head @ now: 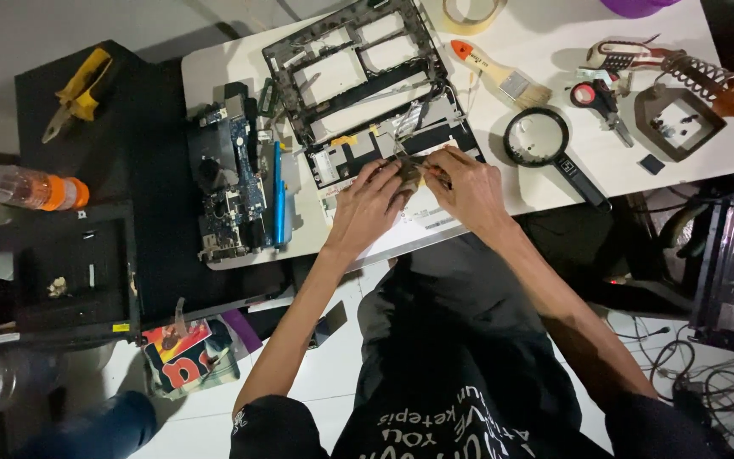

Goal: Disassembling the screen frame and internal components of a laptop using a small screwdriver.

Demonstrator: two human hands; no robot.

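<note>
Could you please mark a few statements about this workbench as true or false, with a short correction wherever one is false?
1. Both the left hand and the right hand are together on a small part at the front of the open laptop chassis. True.
2. The circuit board lies to the right of the hands. False: it lies to their left, beside a blue strip.
3. The magnifying glass lies on the white table, right of the hands. True.
4. The paintbrush is held in the right hand. False: it lies on the table, apart from both hands.
5. The yellow-handled pliers rest on the circuit board. False: they lie on a dark surface further left.
</note>
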